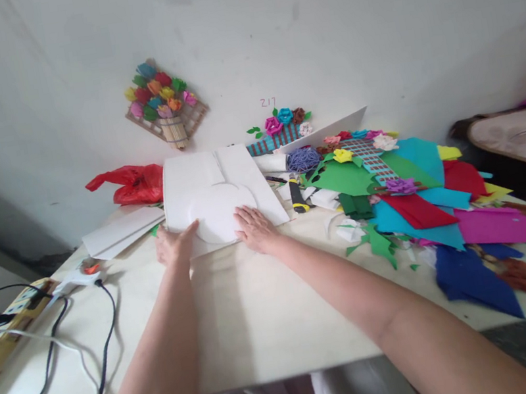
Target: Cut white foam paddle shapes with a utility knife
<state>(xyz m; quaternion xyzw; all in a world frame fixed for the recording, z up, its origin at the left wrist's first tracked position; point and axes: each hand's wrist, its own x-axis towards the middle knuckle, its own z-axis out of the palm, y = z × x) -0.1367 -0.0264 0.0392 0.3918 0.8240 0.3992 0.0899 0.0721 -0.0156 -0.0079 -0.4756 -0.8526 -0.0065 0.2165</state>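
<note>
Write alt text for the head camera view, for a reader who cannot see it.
Both hands press on a white heart-shaped cutout lying on white sheets on a white table: the left hand at its left edge, the right hand flat on its right side. Coloured paper and paper flowers lie scattered to the right; a red bag sits at the left, by the wall.

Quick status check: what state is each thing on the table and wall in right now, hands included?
left hand: flat, thumb on the white foam sheet
right hand: fingers spread, pressing the sheet
white foam sheet: lying flat, rounded cutout on top
utility knife: lying untouched
red plastic bag: crumpled against the wall
coloured sheets: scattered, overlapping
paper flower basket: hanging on the wall
</note>
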